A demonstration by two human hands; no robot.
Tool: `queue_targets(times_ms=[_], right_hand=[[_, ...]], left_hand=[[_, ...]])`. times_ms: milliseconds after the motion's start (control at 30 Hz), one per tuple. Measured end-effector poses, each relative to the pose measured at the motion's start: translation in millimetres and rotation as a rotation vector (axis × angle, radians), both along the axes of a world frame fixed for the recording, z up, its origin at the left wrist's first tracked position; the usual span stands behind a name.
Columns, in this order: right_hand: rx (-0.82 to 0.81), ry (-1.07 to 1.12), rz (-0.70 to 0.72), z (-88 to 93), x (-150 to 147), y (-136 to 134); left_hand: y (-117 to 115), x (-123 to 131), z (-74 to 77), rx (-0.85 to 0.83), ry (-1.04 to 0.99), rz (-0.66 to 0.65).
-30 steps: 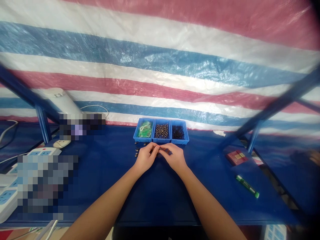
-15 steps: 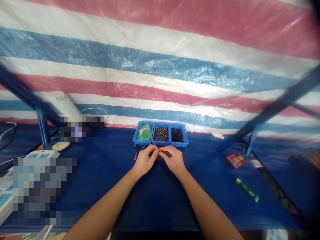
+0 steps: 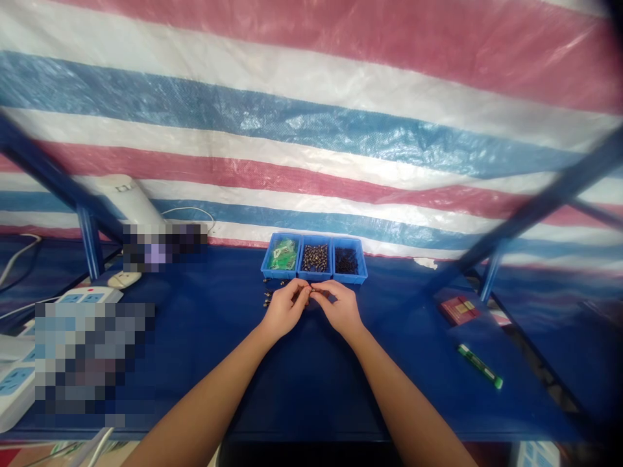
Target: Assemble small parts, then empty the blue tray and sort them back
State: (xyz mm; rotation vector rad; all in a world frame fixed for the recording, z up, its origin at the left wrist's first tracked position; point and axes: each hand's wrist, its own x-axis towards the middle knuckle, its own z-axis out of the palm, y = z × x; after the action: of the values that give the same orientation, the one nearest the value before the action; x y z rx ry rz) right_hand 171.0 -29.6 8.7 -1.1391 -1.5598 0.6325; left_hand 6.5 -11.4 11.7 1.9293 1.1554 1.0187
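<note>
Fingertips of my left hand (image 3: pixel 283 309) and my right hand (image 3: pixel 341 310) meet above the blue table (image 3: pixel 195 363). Both are closed in a pinch on a small metal piece (image 3: pixel 312 290), mostly hidden by the fingers; its exact kind is too small to make out. Just beyond my hands stand three joined blue bins (image 3: pixel 349 279). Green flat pieces (image 3: pixel 283 254) fill the left one, brass-coloured metal parts (image 3: pixel 315 257) the middle one, and black screw-like parts (image 3: pixel 345 261) the right one. Several small metal parts (image 3: pixel 267 299) lie beside my left hand.
White power strips (image 3: pixel 19 383) and a blurred-out patch occupy the left side. Behind them, a white cylinder (image 3: pixel 131 201) leans near the striped sheet (image 3: pixel 311 149). On the right lie a red box (image 3: pixel 459 311) and a green tube-like packet (image 3: pixel 479 366). Blue frame bars (image 3: pixel 530 207) slant at both sides.
The view has shifted slightly. My hands stay together at nearly the same spot, with the fingers moved a little around the small metal piece.
</note>
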Motion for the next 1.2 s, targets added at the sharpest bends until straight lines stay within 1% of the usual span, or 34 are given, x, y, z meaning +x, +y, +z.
queue_targets(times_ms=[167, 367, 667, 900, 1067, 1200], right_hand=[[0.0, 0.005, 0.049, -1.7, -2.0, -0.6], [-0.017, -0.004, -0.003, -3.1, -0.2, 0.1], [-0.05, 0.037, 0.054, -3.0, -2.2, -0.7], [-0.073, 0.049, 0.0, -3.0, -0.5, 0.5], [-0.072, 0.088, 0.025, -3.3, -1.7, 0.4], [-0.06, 0.064, 0.027, -2.2, -1.5, 0.1]], left_hand=[[0.7, 0.5, -2.0, 0.018, 0.022, 0.012], [0.4, -1.4, 1.3, -0.011, -0.006, -0.02], [1.9, -0.6, -2.6, 0.022, 0.04, 0.01], [1.5, -1.7, -1.6, -0.013, -0.014, 0.001], [2.5, -1.5, -2.3, -0.009, 0.005, -0.011], [2.0, -1.4, -2.0, 0.0, 0.016, -0.015]])
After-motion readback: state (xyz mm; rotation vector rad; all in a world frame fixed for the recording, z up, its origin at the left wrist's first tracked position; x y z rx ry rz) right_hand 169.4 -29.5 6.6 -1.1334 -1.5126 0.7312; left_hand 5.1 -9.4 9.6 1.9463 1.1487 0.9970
